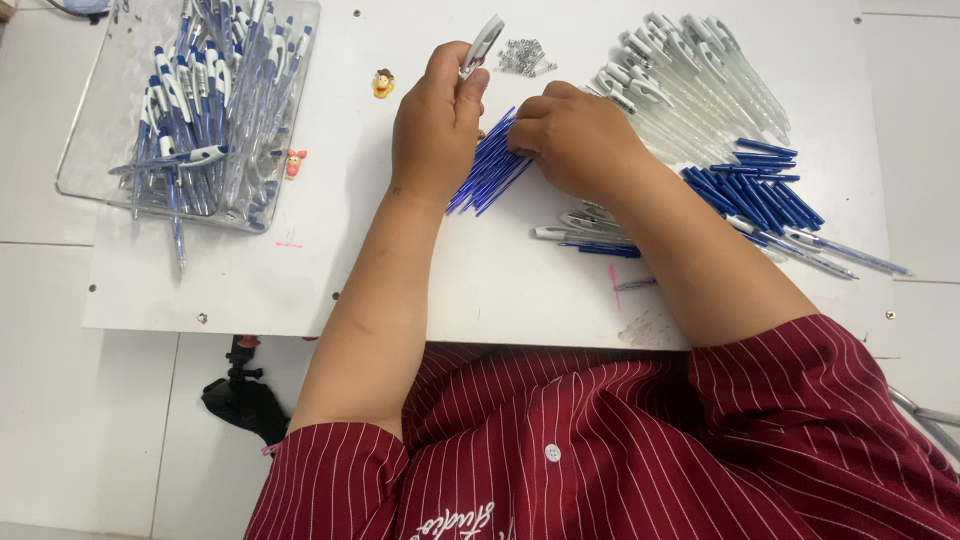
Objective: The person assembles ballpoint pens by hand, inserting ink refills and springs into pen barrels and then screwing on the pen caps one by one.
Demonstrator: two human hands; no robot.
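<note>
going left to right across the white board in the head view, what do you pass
clear tray of finished pens → left hand holding a pen top → right hand → clear barrels → blue pen parts

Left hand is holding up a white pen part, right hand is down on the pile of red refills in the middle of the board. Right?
Not quite: the refills are blue, not red, as the head view shows. The rest holds: the left hand holds up a white pen part, and the right hand is down on that pile.

Blue refills (490,170), white table (400,260), dark red shirt (600,450) with white pinstripes
</note>
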